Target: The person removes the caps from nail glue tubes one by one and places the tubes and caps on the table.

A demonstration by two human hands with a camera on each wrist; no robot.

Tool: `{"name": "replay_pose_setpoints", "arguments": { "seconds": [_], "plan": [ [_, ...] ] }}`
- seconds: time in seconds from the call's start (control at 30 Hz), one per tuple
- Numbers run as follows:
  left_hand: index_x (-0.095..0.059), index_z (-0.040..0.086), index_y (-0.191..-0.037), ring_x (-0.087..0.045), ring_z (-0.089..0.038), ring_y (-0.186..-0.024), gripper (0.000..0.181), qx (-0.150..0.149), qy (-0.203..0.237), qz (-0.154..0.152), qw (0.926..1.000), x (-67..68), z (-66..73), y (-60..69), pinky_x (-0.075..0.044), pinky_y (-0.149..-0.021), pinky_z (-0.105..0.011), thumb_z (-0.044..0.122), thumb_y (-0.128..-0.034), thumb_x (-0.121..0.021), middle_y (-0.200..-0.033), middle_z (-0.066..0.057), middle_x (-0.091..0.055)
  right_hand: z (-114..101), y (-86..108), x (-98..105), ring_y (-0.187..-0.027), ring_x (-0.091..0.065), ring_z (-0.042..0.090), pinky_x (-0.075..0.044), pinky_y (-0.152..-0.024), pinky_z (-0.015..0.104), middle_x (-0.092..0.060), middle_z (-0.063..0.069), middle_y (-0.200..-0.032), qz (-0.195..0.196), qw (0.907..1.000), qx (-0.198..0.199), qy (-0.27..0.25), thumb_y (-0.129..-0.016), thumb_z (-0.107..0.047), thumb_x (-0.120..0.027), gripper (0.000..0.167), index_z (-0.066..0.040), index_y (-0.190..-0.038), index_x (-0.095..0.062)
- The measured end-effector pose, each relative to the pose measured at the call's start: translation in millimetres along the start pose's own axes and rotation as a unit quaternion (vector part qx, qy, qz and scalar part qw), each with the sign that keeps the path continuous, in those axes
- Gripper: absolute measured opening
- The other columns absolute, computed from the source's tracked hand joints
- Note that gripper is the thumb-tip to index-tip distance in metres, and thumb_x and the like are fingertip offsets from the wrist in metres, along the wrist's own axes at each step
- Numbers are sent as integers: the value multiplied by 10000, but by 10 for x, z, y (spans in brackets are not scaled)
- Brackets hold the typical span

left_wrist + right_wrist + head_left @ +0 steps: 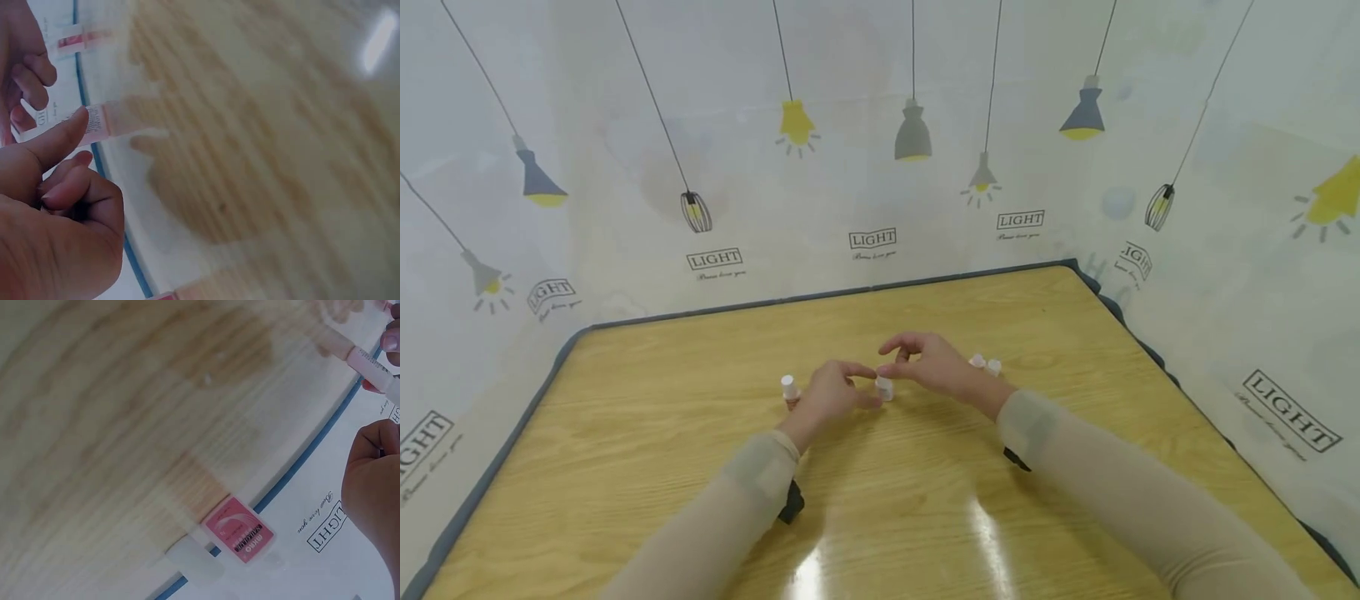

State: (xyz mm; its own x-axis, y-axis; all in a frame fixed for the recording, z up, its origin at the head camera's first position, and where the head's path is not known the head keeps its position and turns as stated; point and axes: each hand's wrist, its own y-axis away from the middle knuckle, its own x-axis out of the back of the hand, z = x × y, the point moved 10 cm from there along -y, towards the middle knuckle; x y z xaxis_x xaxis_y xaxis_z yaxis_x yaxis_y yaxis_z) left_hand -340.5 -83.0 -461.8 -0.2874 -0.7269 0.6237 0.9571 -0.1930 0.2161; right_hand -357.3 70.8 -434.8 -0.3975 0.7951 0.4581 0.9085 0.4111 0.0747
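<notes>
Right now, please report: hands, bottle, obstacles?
Left hand at middle bottle; right hand at its top. Bottle upright on table. Other bottles off to sides, seemingly not blocking.

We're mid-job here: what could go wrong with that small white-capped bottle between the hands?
The small pink-and-white bottle with a white cap could tip or twist if the left hand steadies it loosely while the right hand works so near its top. Drawing back, the right hand might knock the pair of small white-capped bottles beside its wrist; the left might bump the lone white-capped bottle.
</notes>
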Motion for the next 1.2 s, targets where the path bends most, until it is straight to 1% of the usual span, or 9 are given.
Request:
{"name": "replay_pose_setpoints", "arguments": {
  "seconds": [0.03, 0.1, 0.17, 0.27, 0.5, 0.67, 0.87, 1.03, 1.2],
  "plan": [
    [-769, 190, -1303, -613, -246, -1146, 473, 35, 0, -17, 10000, -21, -22, -14, -530, -917, -396, 265, -858, -912, -1415, -65, -687, 13, -3, -12, -738, -479, 149, -410, -643, 274, -612, 11, -958, 10, 10000, 2, 28, -968, -338, -805, 433, -102, -1318, -708],
    [-770, 192, -1303, -610, -241, -1141, 471, 79, 117, -113, 9998, -62, -50, -33, -520, -920, -392, 273, -861, -910, -1412, -49, -687, 43, -15, -25, -728, -473, 143, -406, -638, 271, -608, 4, -946, 28, 10000, 15, 61, -962, -335, -811, 440, -95, -1317, -710],
    [-771, 191, -1306, -603, -227, -1101, 467, 59, 240, -209, 9995, -101, -61, -47, -504, -910, -377, 289, -869, -902, -1406, -46, -688, 61, -23, -34, -729, -469, 143, -405, -643, 271, -605, 1, -937, 23, 10000, 49, 61, -958, -330, -816, 434, -92, -1306, -714],
    [-779, 176, -1292, -594, -217, -1091, 433, -33, 334, -282, 9990, -127, -56, -53, -504, -941, -383, 305, -891, -882, -1422, -65, -682, 73, -18, -49, -740, -467, 139, -403, -654, 271, -604, -8, -931, 14, 10000, 40, 41, -956, -330, -819, 412, -100, -1285, -726],
    [-820, 161, -1205, -588, -207, -1016, 351, -14, 217, -132, 9997, -139, -85, -68, -505, -898, -367, 295, -887, -880, -1371, -70, -719, 66, 20, -87, -712, -443, 140, -390, -629, 261, -588, -12, -914, 9, 10000, 38, -85, -964, -298, -812, 368, -93, -1257, -726],
    [-825, 148, -1192, -640, -229, -1127, 343, -66, 143, -20, 9999, -130, -80, -63, -536, -1007, -446, 289, -885, -884, -1344, -70, -743, 64, 25, -63, -684, -429, 125, -378, -610, 250, -580, -20, -894, 210, 9997, 94, -65, -958, -283, -818, 269, -147, -1175, -736],
    [-828, 148, -1191, -645, -290, -1291, 329, -89, 97, 11, 9999, -154, -70, -78, -512, -1110, -506, 281, -894, -877, -1328, -70, -758, 79, 56, -25, -659, -400, 142, -350, -584, 258, -568, -19, -885, 385, 9992, 87, -5, -964, -273, -812, 152, -184, -1073, -755],
    [-835, 169, -1184, -630, -307, -1346, 301, -110, 92, -19, 9999, -169, -77, -79, -478, -1156, -517, 259, -899, -867, -1311, -55, -769, 78, 61, -29, -680, -422, 145, -352, -586, 256, -592, -13, -897, 386, 9991, 134, 72, -973, -301, -801, 143, -196, -1067, -778],
    [-830, 176, -1196, -624, -308, -1356, 307, -146, 131, -91, 9998, -157, -83, -73, -464, -1168, -529, 257, -902, -864, -1322, -54, -764, 68, 46, -54, -613, -380, 136, -332, -554, 258, -570, -13, -849, 263, 9995, 138, 96, -983, -319, -788, 165, -195, -1092, -791]
  ]
}}
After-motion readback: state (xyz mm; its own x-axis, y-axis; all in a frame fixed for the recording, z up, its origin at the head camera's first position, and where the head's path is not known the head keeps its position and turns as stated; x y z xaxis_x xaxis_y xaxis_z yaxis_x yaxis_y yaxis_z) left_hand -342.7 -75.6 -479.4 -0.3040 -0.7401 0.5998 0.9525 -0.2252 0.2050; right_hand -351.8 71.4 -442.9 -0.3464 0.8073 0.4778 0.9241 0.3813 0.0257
